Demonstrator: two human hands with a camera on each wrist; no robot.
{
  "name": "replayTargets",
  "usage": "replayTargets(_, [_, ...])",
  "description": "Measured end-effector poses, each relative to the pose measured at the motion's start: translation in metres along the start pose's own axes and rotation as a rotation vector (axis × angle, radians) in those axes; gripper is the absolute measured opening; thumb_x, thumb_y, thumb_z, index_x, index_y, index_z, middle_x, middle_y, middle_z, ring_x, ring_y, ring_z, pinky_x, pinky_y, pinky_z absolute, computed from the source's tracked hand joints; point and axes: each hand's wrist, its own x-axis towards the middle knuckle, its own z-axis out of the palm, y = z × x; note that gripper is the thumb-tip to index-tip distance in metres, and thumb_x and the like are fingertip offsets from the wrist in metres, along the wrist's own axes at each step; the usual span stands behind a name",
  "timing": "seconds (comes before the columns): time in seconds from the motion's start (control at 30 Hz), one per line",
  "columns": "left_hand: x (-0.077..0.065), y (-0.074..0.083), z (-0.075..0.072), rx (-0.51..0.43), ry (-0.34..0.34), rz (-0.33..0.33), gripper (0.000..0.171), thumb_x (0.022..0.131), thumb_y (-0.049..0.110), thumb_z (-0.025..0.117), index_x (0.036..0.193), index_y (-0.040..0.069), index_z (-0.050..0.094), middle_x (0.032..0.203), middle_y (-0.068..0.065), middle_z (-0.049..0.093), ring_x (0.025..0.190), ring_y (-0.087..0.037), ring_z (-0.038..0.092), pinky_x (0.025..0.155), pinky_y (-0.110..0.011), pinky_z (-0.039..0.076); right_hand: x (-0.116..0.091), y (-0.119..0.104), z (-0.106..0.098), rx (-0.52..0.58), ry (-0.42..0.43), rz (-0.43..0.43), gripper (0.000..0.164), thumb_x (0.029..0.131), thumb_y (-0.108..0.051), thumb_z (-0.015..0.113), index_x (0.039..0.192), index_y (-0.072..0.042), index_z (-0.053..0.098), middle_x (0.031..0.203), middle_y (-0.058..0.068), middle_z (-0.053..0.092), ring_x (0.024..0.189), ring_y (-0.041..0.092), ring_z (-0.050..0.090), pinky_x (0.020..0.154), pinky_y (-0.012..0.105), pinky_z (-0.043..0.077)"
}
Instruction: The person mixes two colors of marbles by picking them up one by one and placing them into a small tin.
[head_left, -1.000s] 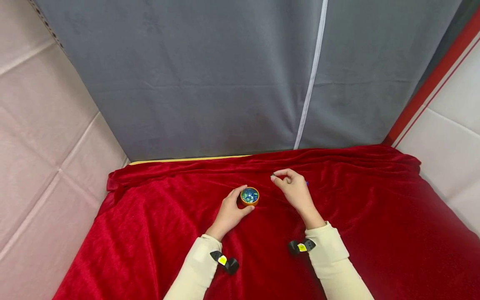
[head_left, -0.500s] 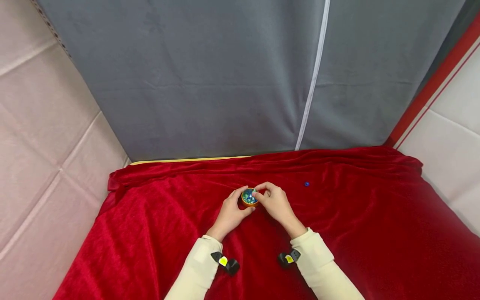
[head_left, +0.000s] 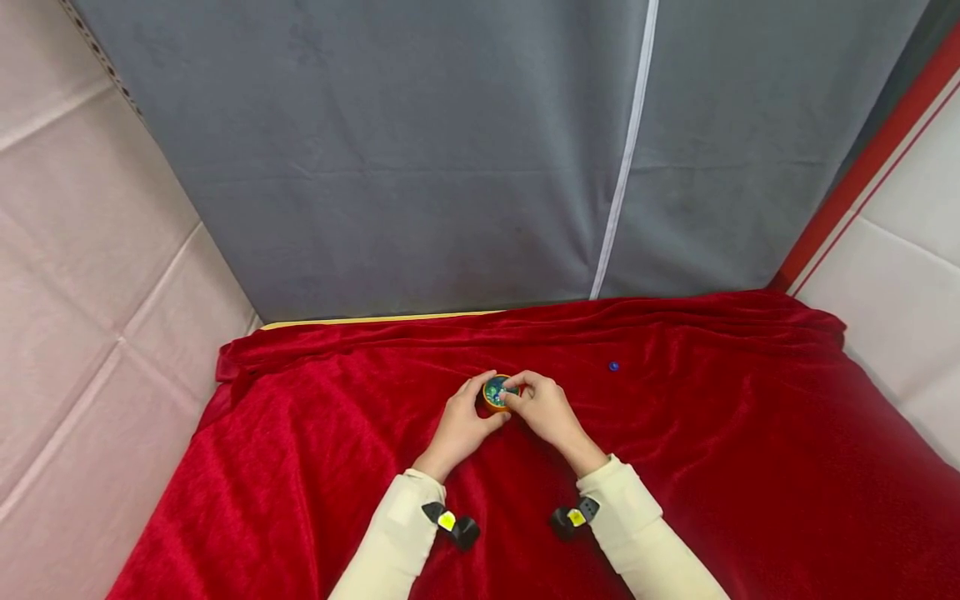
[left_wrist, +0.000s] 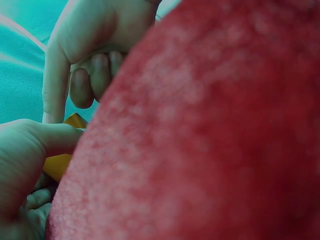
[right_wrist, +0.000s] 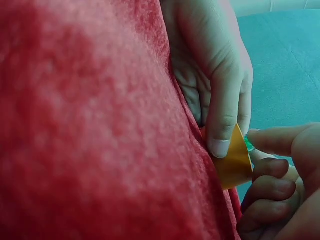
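In the head view a small round orange cup (head_left: 491, 407) stands on the red cloth, filled with blue and green marbles (head_left: 492, 390). My left hand (head_left: 459, 427) grips the cup from the left, thumb at the near side and fingers round the far side. Over the cup's mouth, my right hand (head_left: 546, 410) has its index finger and thumb close together. The right wrist view shows a bit of a green marble (right_wrist: 248, 143) between those two fingertips, at the cup's rim; most of it is hidden. Bulging cloth covers much of both wrist views.
A single blue marble (head_left: 613, 366) lies on the red cloth (head_left: 720, 450), right of the hands. A grey curtain (head_left: 420, 167) hangs behind the table, with pale walls (head_left: 75, 250) at both sides.
My right hand has come left and down from above the cloth to the cup's mouth, carrying a small dark marble. The blue marble behind it came into full view. My left hand stayed put.
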Motion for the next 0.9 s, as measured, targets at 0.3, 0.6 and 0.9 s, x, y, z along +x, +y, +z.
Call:
replayTargets(0.3, [0.0011, 0.0013, -0.0003, -0.001, 0.001, 0.006, 0.064, 0.081, 0.019, 0.076, 0.139, 0.01, 0.05, 0.135, -0.013, 0.056, 0.122, -0.029, 0.055, 0.106, -0.046, 0.044, 0.0018, 0.0053, 0.0014, -0.008, -0.015, -0.004, 0.016, 0.085, -0.012, 0.07, 0.098, -0.004, 0.07, 0.056, -0.001, 0.045, 0.049, 0.01, 0.038, 0.045, 0.02, 0.03])
replayTargets(0.6, [0.0012, 0.0029, -0.0018, 0.0, -0.002, -0.006, 0.064, 0.082, 0.019, 0.075, 0.139, 0.011, 0.049, 0.135, -0.013, 0.056, 0.123, -0.03, 0.055, 0.106, -0.046, 0.044, 0.0037, 0.0055, 0.0011, -0.013, -0.018, 0.018, 0.017, 0.084, -0.012, 0.07, 0.1, -0.005, 0.07, 0.058, 0.001, 0.047, 0.051, 0.012, 0.039, 0.047, 0.021, 0.032])
replayTargets(0.9, [0.0003, 0.001, -0.0005, -0.006, -0.006, -0.001, 0.064, 0.081, 0.019, 0.076, 0.139, 0.01, 0.049, 0.134, -0.013, 0.056, 0.121, -0.029, 0.056, 0.105, -0.046, 0.044, 0.0013, -0.0003, -0.005, -0.015, -0.009, -0.004, 0.017, 0.084, -0.01, 0.069, 0.1, -0.005, 0.07, 0.057, 0.001, 0.047, 0.05, 0.012, 0.04, 0.046, 0.021, 0.033])
